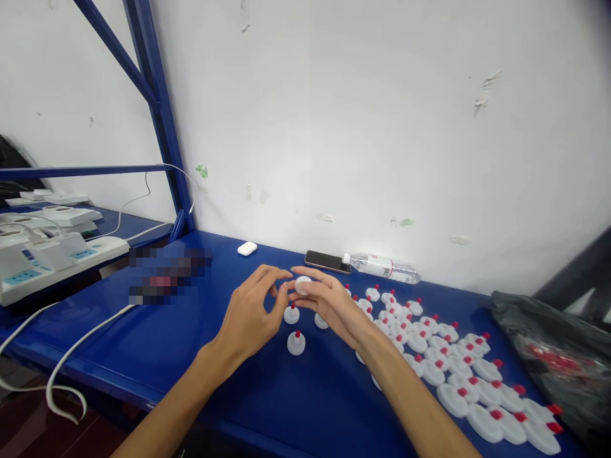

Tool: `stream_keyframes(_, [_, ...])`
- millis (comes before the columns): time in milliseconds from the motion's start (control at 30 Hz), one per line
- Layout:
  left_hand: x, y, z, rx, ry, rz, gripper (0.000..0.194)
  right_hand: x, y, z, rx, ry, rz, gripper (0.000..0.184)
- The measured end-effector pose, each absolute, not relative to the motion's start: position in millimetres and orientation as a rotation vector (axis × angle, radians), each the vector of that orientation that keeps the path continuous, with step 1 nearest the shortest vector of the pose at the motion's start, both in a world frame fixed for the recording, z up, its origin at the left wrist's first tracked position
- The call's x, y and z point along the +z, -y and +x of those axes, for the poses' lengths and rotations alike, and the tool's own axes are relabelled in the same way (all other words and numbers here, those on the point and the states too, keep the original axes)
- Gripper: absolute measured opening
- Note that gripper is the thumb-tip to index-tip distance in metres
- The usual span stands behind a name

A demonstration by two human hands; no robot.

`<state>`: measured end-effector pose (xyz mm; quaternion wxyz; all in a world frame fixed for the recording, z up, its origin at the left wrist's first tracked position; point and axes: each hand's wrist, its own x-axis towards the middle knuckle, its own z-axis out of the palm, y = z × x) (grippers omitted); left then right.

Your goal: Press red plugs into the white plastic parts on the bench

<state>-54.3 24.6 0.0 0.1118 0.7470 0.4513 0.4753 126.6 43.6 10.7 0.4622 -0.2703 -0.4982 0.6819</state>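
White disc (303,285): one, raised above the tabletop (191,369) between the two hands; no red tip seen on it, and its underside is hidden.
Right hand (334,308): closed on the white disc, thumb across its near face, fingers behind.
Left hand (252,312): fingers curved, thumb and forefinger narrowly spaced beside the disc; whether they touch it or pinch something small, cannot tell.
Handling in hand: by judgement, two-handed work on the single disc, the right hand steadying it and the left at its edge.
Call on the fingers: a steady right grip and a precise left fingertip approach, judged from the disc's small size; a slip could drop it onto the pieces below.
Near white piece (296,344): upright, red tip uppermost, apart from its neighbours, below the hands.
Second white piece (291,315): likewise red-tipped, standing just beyond the first, near the left thumb.
Part-hidden white piece (321,322): under the right hand; its top cannot be seen.
White pieces in group (449,397): many, red-tipped, closely spread over the right side, some overlapping in view; the right forearm covers part.
Black plastic bag (573,394): far right, beside the group, with red contents (554,359) showing.
Back edge: white case (247,249), dark phone (328,261) and clear bottle (382,267), the bottle lying on its side.
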Motion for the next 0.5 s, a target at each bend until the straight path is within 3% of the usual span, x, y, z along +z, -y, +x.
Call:
stream_keyframes(233, [10, -17, -53, 1.228, -1.185, 1.832, 0.068, 8, -44, 126, 1.383, 1.364, -0.852, 0.047])
stream_keyframes(333, [10, -21, -54, 1.125, -1.078, 1.689, 0.084, 8, -43, 126, 1.42, 1.414, -0.794, 0.053])
stream_keyframes(500, [17, -24, -57, 1.018, -0.884, 1.556, 0.078, 7, -41, 124, 1.499, 1.48, -0.659, 0.053])
